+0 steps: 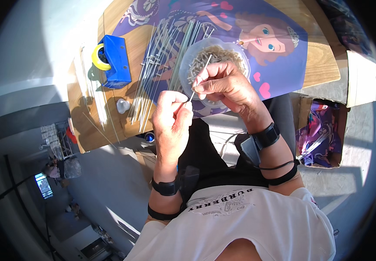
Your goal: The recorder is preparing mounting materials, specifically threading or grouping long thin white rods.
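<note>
A thin white rod (pixel 208 61) is pinched between my two hands above the near edge of the table. The fingertips of my left hand (pixel 170 126) close on its lower end. Higher up, the thumb and forefinger of my right hand (pixel 227 87) grip it, and its upper end sticks out past them. Whether a small fitting sits under the fingers, I cannot tell. Just behind my right hand stands a clear plastic bowl (pixel 245 54) filled with short pale tube pieces (pixel 216 53). To its left lie several thin white rods (pixel 146 82), some with short pieces on them.
A blue tape dispenser (pixel 117 61) with a yellow roll stands at the left of the wooden table (pixel 320 65). A purple printed sheet (pixel 283 74) covers its middle. More thin rods (pixel 94 93) lie at the left. An open cardboard box (pixel 320 132) holds purple material at the right.
</note>
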The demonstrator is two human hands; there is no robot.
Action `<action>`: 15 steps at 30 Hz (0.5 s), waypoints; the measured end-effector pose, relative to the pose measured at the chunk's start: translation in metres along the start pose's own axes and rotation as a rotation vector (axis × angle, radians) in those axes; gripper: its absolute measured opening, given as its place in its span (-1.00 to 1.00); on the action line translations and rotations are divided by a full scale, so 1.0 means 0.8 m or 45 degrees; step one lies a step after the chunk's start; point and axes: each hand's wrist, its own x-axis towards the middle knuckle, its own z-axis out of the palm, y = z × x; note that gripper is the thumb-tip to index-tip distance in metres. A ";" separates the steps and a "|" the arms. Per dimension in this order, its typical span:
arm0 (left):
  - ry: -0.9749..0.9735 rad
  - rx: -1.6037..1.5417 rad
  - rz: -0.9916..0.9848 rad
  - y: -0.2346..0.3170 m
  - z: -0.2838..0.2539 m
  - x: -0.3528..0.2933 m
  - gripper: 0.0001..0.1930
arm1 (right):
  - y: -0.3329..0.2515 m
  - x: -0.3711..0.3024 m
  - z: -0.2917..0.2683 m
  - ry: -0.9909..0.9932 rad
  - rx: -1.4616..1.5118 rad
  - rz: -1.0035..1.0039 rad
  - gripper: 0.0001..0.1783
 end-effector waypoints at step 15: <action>0.125 0.257 0.310 -0.058 -0.007 0.038 -0.92 | 0.021 0.008 0.013 0.147 -0.738 -0.223 -0.92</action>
